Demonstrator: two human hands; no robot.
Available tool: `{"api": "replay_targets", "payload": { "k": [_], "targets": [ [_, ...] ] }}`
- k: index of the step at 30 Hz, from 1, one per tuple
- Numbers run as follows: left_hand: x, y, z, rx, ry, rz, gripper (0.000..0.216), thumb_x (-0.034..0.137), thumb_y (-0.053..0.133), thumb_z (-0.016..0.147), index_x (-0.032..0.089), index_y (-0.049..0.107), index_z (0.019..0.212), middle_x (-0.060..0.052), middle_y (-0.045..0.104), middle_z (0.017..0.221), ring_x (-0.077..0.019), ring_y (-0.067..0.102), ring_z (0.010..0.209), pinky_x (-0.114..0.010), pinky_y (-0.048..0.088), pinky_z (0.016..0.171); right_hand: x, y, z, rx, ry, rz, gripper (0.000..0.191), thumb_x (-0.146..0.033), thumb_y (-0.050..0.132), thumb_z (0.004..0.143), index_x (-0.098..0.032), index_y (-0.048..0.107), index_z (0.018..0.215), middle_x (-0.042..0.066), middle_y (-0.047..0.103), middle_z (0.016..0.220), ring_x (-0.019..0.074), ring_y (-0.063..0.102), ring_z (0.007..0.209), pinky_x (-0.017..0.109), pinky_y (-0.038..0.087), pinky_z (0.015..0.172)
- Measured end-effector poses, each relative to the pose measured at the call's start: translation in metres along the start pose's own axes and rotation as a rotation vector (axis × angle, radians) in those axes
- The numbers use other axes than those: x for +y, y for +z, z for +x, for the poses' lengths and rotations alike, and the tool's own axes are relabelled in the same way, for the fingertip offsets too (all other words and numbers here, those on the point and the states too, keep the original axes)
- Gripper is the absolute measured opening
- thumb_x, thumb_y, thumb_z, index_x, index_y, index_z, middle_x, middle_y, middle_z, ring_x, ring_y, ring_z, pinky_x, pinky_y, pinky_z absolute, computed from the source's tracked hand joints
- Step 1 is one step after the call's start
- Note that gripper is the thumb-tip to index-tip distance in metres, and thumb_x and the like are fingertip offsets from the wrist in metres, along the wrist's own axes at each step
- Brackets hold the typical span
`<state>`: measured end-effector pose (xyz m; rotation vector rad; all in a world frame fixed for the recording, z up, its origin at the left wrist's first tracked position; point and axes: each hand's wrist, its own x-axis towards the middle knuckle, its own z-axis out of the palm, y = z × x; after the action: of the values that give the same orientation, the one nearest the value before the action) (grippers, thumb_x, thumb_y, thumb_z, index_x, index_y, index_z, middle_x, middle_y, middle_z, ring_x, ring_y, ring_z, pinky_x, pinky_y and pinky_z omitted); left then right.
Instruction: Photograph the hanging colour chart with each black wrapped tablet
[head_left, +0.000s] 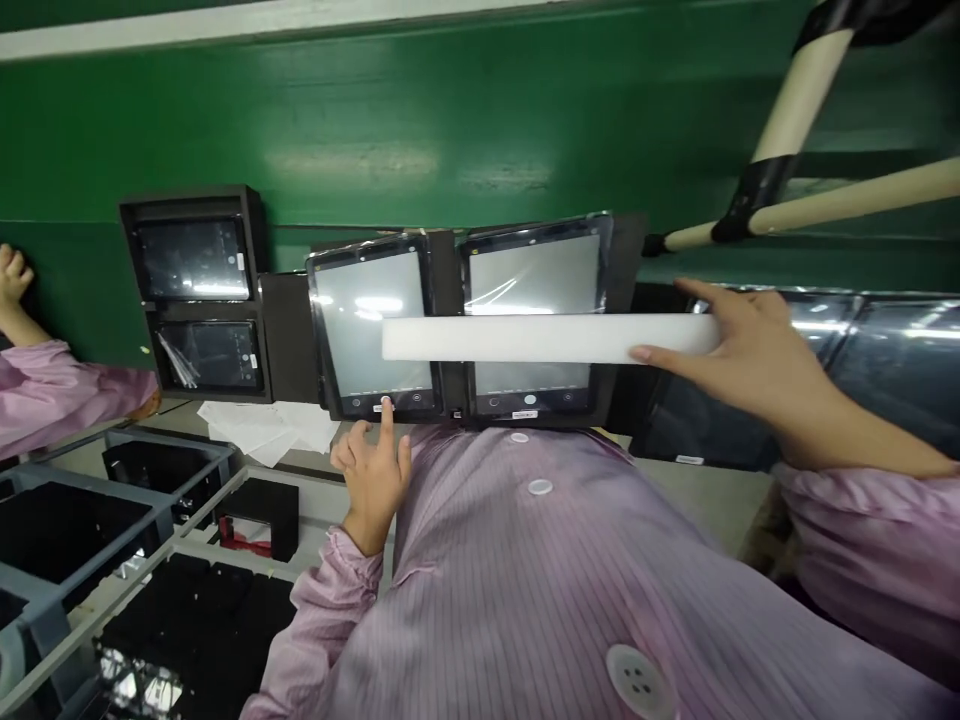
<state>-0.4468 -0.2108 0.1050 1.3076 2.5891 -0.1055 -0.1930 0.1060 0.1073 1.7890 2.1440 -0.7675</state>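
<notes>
Two lit tablets in plastic wrap sit side by side in a black holder, the left tablet (375, 325) and the right tablet (534, 300). My left hand (373, 472) points its index finger at the bottom edge of the left tablet, the other fingers curled. My right hand (739, 345) pinches the right end of a long white foam bar (540, 338) that lies across both screens.
A black rack with two dark tablets (196, 290) stands to the left. White papers (262, 425) lie below it. Black trays in grey frames (90, 520) fill the lower left. Another person's hand and pink sleeve (45, 375) show at far left. More dark screens (885, 350) lie right.
</notes>
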Motion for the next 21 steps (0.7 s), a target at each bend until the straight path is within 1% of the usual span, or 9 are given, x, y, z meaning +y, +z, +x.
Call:
{"api": "replay_targets", "payload": {
  "k": [1, 3, 6, 8, 9, 12, 14, 17, 21],
  "targets": [
    [0.005, -0.002, 0.001, 0.002, 0.061, -0.008, 0.048, 0.043, 0.047, 0.096, 0.029, 0.057, 0.141, -0.016, 0.046, 0.112, -0.0319, 0.041, 0.103, -0.054, 0.035, 0.094, -0.001, -0.001, -0.001, -0.005, 0.009, 0.014, 0.094, -0.056, 0.075, 0.068, -0.020, 0.046, 0.150, 0.021, 0.048, 0.127, 0.0330, 0.045, 0.128, 0.045, 0.036, 0.111],
    [0.022, -0.009, 0.007, 0.020, 0.252, -0.057, 0.045, 0.043, 0.050, 0.096, 0.035, 0.059, 0.139, -0.013, 0.047, 0.108, -0.0294, 0.042, 0.102, -0.051, 0.034, 0.096, -0.001, -0.004, -0.003, -0.012, 0.015, 0.063, 0.095, -0.050, 0.080, 0.066, -0.019, 0.046, 0.150, 0.020, 0.046, 0.128, 0.0327, 0.046, 0.126, 0.045, 0.034, 0.113],
    [0.056, -0.018, 0.021, 0.020, 0.581, -0.129, 0.046, 0.039, 0.052, 0.097, 0.045, 0.052, 0.142, -0.010, 0.050, 0.108, -0.0260, 0.042, 0.104, -0.045, 0.032, 0.100, 0.000, -0.009, -0.004, -0.012, 0.014, 0.146, 0.099, -0.050, 0.083, 0.066, -0.021, 0.044, 0.151, 0.018, 0.043, 0.128, 0.0322, 0.047, 0.124, 0.047, 0.034, 0.114],
    [0.079, -0.021, 0.031, 0.024, 0.742, -0.138, 0.049, 0.035, 0.052, 0.098, 0.046, 0.047, 0.145, -0.009, 0.053, 0.106, -0.0244, 0.043, 0.105, -0.042, 0.032, 0.101, 0.003, -0.010, -0.004, -0.014, 0.006, 0.184, 0.099, -0.050, 0.083, 0.066, -0.021, 0.043, 0.152, 0.017, 0.040, 0.129, 0.0322, 0.047, 0.124, 0.048, 0.035, 0.114],
    [0.090, -0.020, 0.034, 0.026, 0.787, -0.128, 0.049, 0.035, 0.051, 0.099, 0.045, 0.046, 0.146, -0.008, 0.054, 0.105, -0.0241, 0.043, 0.104, -0.041, 0.032, 0.101, 0.005, -0.010, -0.004, -0.016, -0.002, 0.196, 0.099, -0.051, 0.083, 0.066, -0.021, 0.043, 0.152, 0.016, 0.040, 0.130, 0.0325, 0.046, 0.125, 0.048, 0.034, 0.115],
    [0.109, -0.016, 0.040, 0.016, 0.769, -0.024, 0.046, 0.043, 0.049, 0.099, 0.040, 0.050, 0.145, -0.009, 0.058, 0.110, -0.0251, 0.045, 0.105, -0.042, 0.035, 0.097, 0.011, -0.007, -0.002, -0.014, -0.038, 0.221, 0.102, -0.055, 0.083, 0.063, -0.022, 0.044, 0.151, 0.015, 0.040, 0.131, 0.0339, 0.045, 0.128, 0.050, 0.036, 0.116],
    [0.111, -0.015, 0.038, 0.008, 0.718, 0.052, 0.048, 0.050, 0.048, 0.098, 0.038, 0.051, 0.145, -0.010, 0.058, 0.113, -0.0265, 0.046, 0.105, -0.044, 0.036, 0.095, 0.015, -0.005, -0.001, -0.002, -0.060, 0.238, 0.102, -0.059, 0.082, 0.062, -0.025, 0.044, 0.151, 0.013, 0.041, 0.130, 0.0343, 0.046, 0.127, 0.052, 0.038, 0.114],
    [0.100, -0.021, 0.030, 0.019, 0.716, 0.041, 0.047, 0.050, 0.052, 0.096, 0.039, 0.054, 0.142, -0.011, 0.055, 0.107, -0.0264, 0.046, 0.103, -0.044, 0.036, 0.096, 0.019, -0.002, -0.002, 0.000, -0.065, 0.247, 0.101, -0.062, 0.080, 0.063, -0.026, 0.044, 0.151, 0.013, 0.041, 0.130, 0.0342, 0.048, 0.124, 0.052, 0.042, 0.112],
    [0.075, -0.023, 0.012, 0.007, 0.646, 0.004, 0.042, 0.037, 0.058, 0.094, 0.037, 0.061, 0.136, -0.010, 0.049, 0.105, -0.0261, 0.044, 0.102, -0.045, 0.037, 0.096, 0.021, 0.001, -0.006, -0.007, -0.071, 0.250, 0.100, -0.064, 0.076, 0.066, -0.024, 0.043, 0.152, 0.015, 0.038, 0.132, 0.0358, 0.047, 0.125, 0.053, 0.042, 0.111]
  ]
}}
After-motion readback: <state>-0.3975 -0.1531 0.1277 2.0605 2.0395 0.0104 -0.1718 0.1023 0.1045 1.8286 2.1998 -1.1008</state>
